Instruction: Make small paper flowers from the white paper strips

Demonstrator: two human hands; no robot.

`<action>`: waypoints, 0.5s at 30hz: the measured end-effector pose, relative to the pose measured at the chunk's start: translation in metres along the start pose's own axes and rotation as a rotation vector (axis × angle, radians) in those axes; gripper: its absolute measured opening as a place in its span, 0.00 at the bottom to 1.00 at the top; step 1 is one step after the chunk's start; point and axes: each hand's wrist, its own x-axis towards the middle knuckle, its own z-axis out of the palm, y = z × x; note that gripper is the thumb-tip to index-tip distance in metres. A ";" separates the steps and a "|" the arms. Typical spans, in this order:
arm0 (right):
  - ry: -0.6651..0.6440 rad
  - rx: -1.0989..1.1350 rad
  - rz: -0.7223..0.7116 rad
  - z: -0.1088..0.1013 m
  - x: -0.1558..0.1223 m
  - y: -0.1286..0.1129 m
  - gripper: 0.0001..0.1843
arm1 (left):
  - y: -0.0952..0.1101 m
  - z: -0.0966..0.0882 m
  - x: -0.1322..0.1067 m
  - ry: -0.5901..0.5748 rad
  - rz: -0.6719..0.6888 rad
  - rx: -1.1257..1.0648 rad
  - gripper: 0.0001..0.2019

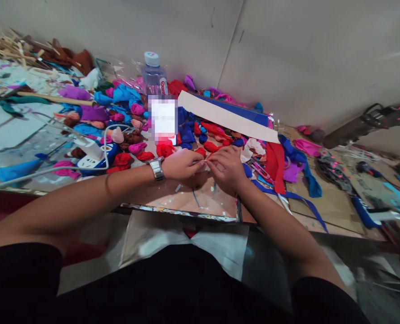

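My left hand (183,164), with a metal-banded watch (157,169) at the wrist, is closed in a pinch over the front of the table. Fingertip to fingertip with it, my right hand (228,166) is pinching too. Between them shows a thin pale strand (205,160), thread-like and too small to make out fully. Just beyond the fingers lie red cloth-like bundles (211,146) and dark blue ones (187,133). Red strips (275,166) lie to the right of my right hand.
A plastic bottle (154,76) stands behind a lit phone (164,117), partly blurred out. A long white board (226,118) leans across the bundles. On the left are a blue power strip (96,159) with a white cable, green-handled pliers (10,107) and wooden sticks (9,49).
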 end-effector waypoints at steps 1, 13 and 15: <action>0.005 -0.005 0.006 0.000 0.000 0.000 0.09 | 0.000 0.000 0.000 0.004 -0.007 0.002 0.22; -0.022 0.053 0.033 0.000 -0.001 -0.003 0.09 | 0.001 0.000 0.001 -0.039 -0.053 -0.126 0.24; -0.018 0.064 0.025 0.000 -0.001 -0.002 0.09 | -0.001 0.000 0.001 -0.056 -0.091 -0.192 0.25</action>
